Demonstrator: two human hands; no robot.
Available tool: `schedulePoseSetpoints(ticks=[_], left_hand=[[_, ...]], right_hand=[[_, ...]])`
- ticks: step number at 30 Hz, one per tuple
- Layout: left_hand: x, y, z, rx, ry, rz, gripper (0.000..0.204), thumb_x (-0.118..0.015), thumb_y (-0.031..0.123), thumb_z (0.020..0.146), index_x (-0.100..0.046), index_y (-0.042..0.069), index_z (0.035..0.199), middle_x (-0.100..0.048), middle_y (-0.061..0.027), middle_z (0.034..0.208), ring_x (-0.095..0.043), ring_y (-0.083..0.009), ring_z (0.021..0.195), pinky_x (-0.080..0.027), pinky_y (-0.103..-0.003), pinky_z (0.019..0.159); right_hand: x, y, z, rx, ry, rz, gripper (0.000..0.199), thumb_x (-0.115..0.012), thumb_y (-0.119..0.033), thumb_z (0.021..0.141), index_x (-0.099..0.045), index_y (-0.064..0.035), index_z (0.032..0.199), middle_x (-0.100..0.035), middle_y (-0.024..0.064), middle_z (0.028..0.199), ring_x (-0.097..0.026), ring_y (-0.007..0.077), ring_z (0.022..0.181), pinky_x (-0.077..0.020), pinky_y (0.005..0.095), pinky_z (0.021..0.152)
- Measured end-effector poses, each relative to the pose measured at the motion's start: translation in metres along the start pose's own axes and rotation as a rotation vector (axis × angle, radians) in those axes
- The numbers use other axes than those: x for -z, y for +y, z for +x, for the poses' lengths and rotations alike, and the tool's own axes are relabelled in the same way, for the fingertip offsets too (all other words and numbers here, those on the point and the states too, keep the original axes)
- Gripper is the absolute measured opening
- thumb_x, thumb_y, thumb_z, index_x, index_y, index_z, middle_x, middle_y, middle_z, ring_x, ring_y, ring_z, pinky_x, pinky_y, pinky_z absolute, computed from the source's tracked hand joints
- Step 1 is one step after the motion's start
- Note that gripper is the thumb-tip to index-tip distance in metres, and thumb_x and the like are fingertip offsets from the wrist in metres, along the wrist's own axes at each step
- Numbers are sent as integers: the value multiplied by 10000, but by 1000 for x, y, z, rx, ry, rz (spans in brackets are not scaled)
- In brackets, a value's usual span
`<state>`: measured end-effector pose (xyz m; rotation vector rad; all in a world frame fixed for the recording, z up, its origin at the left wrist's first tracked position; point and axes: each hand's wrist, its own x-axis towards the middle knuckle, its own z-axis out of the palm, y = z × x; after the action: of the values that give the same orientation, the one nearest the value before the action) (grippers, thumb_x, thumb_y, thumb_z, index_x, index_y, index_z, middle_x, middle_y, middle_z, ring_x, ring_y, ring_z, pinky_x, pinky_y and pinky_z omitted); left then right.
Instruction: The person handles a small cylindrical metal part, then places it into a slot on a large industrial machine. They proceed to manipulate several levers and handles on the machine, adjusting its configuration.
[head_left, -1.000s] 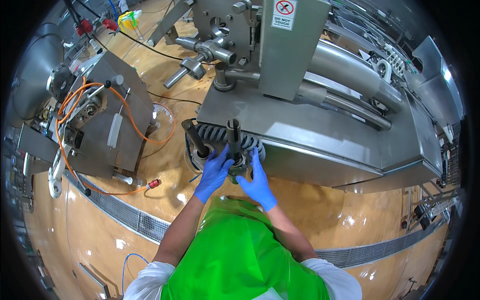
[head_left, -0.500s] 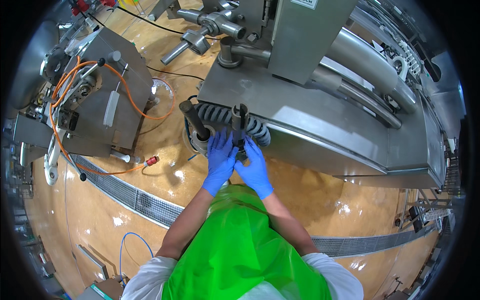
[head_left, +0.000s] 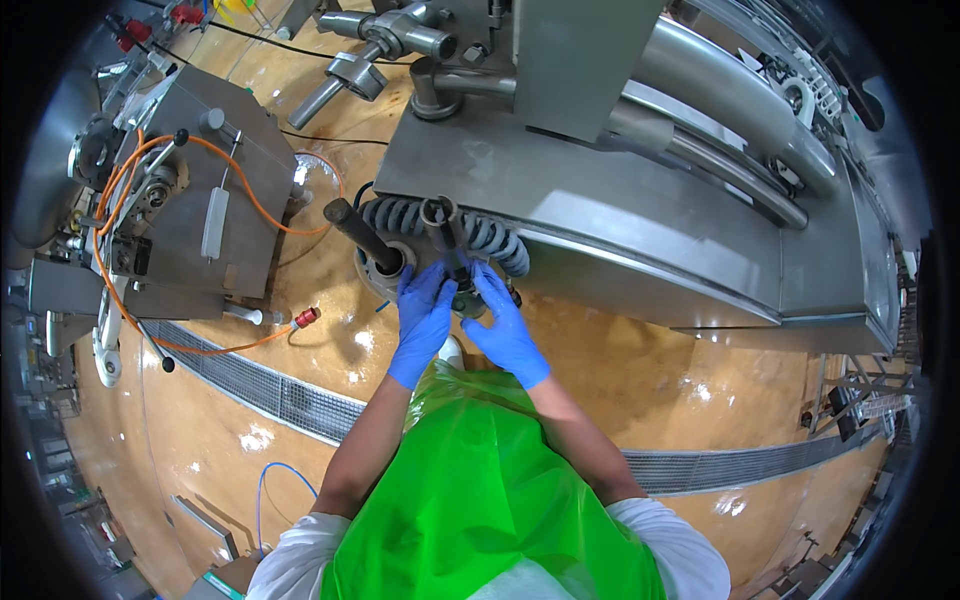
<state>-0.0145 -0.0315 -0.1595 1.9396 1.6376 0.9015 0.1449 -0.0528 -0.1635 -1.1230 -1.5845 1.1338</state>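
Both my hands wear blue gloves and meet at the lower end of a dark metal tube [head_left: 444, 232] with a slotted, forked top. My left hand [head_left: 422, 322] is closed on the tube's left side, its fingers partly hidden. On the other side, my right hand [head_left: 504, 328] has its fingers along the tube's base and its thumb bent inward, closed around the lower fitting [head_left: 467, 302]. The tube leans up and to the left. Just left of it a dark rod [head_left: 360, 235] rises at a slant from a round metal collar [head_left: 394, 262].
A thick grey coiled hose [head_left: 490, 238] runs behind the tube, against a large steel machine [head_left: 640, 215]. At left stands another steel machine [head_left: 240, 110] with an orange cable [head_left: 265, 200] ending in a red plug [head_left: 307, 317]. A floor drain grate [head_left: 300, 405] crosses the wet floor.
The slotted tube has gone from nearly upright to leaning left, and my hands have shifted with it. My right thumb stands farther from the fingers. The whole view has turned slightly.
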Motion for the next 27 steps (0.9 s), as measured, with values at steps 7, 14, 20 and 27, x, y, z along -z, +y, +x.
schedulePoseSetpoints(ticks=[7,14,20,27], left_hand=[[1,1,4,27,2,-14,363,-564,196,878,-570,65,1216,-633,-123,1142,-523,-287,1124,-203,-429,1101],[1,20,25,152,-85,-420,423,-725,156,778,-591,39,1161,-640,-92,1045,-593,-207,983,-470,-329,854],[2,32,33,34,8,-174,219,-663,187,757,-630,32,909,-661,-116,824,-645,-237,740,-502,-371,704],[25,45,32,104,-139,36,420,-650,399,736,-650,95,1027,-652,-134,948,-619,-309,948,-474,-407,840]], right_hand=[[-2,-1,1,0,24,101,808,-602,-56,698,-324,-43,1457,-295,228,1497,-283,332,1400,-256,378,1128],[11,-1,9,73,142,-4,772,-659,-91,692,-385,-50,1413,-393,209,1422,-412,344,1297,-343,406,1072],[22,18,9,-12,69,386,631,-627,-52,769,-439,-19,1370,-500,148,1319,-503,255,1194,-413,358,991],[53,53,-82,-322,-29,281,572,-592,-20,830,-434,7,1379,-556,133,1243,-569,147,983,-467,273,835]])
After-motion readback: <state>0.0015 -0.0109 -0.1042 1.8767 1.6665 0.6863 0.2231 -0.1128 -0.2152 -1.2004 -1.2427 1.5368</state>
